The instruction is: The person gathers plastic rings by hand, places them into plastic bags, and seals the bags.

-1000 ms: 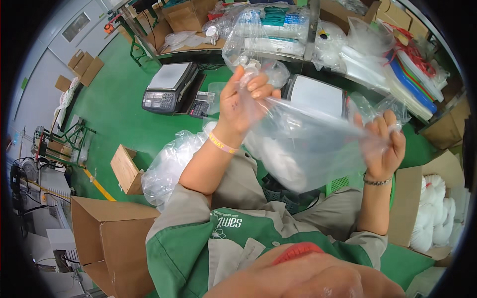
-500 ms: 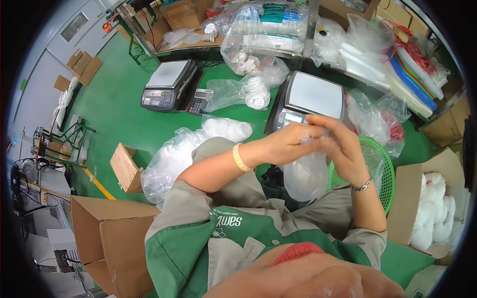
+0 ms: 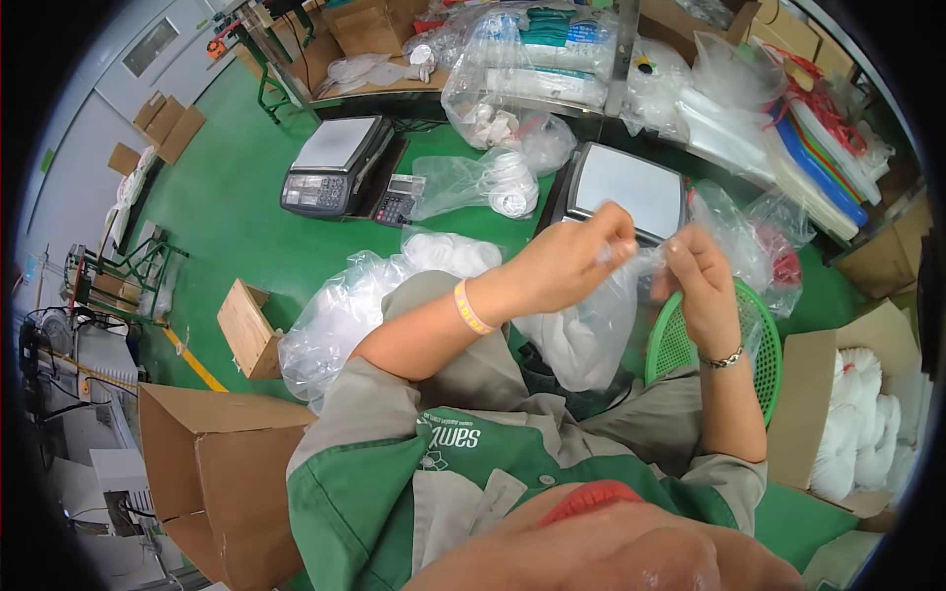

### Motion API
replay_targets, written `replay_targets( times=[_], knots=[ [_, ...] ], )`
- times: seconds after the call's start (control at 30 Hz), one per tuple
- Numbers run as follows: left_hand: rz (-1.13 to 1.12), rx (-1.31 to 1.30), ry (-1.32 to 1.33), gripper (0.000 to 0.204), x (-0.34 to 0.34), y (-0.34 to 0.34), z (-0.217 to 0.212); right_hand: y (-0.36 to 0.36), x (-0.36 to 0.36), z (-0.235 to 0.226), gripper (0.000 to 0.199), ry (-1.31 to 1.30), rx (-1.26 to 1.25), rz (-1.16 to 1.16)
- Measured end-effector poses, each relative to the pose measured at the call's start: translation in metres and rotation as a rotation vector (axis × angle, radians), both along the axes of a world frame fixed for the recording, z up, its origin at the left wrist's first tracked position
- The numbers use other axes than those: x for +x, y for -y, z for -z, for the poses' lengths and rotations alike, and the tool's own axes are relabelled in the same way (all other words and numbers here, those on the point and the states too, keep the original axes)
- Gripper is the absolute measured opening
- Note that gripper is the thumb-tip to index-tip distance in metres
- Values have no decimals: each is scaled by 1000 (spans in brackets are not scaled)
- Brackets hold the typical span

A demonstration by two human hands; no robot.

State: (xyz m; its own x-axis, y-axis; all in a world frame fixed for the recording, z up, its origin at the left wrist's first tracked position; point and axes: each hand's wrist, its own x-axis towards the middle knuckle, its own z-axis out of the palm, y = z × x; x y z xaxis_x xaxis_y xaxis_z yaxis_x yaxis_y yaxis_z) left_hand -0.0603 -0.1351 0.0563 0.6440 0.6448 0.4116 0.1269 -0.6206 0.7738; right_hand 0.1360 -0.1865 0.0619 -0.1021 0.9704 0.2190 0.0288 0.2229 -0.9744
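A clear plastic bag (image 3: 583,340) with white contents hangs above my lap, its gathered top stretched between my two hands. My left hand (image 3: 570,261), a yellow and pink band on its wrist, pinches one side of the top. Fingers of my right hand (image 3: 702,281) are pinched at the other side, beside a green mesh basket (image 3: 776,360). Just beyond my hands a scale (image 3: 629,187) with a pale flat plate rests on the floor. More white bundles in a clear bag (image 3: 340,310) lie left of my knee.
Farther left are a second scale (image 3: 340,148), a calculator (image 3: 398,202) and a bag with a white roll (image 3: 507,182). A wooden box (image 3: 248,330) and an open carton (image 3: 232,443) stand left. A carton (image 3: 800,424) of white bundles is at right; packed bags (image 3: 547,89) line the far shelf.
My hands have come down off each other and moved apart, with the bag's top now between them. The bag has swung left and its white contents show more.
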Motion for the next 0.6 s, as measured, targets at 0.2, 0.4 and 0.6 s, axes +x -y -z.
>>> replay_targets(
  times=[0.2,0.4,0.6],
  knots=[
    [124,-634,75,25,4,-1,-12,8,-21,2,13,-412,-157,-124],
    [356,-554,270,14,-9,-15,-3,14,-24,-11,31,649,737,37],
    [144,-31,35,15,-10,-6,-10,1,-22,4,33,551,208,-25]
  ],
)
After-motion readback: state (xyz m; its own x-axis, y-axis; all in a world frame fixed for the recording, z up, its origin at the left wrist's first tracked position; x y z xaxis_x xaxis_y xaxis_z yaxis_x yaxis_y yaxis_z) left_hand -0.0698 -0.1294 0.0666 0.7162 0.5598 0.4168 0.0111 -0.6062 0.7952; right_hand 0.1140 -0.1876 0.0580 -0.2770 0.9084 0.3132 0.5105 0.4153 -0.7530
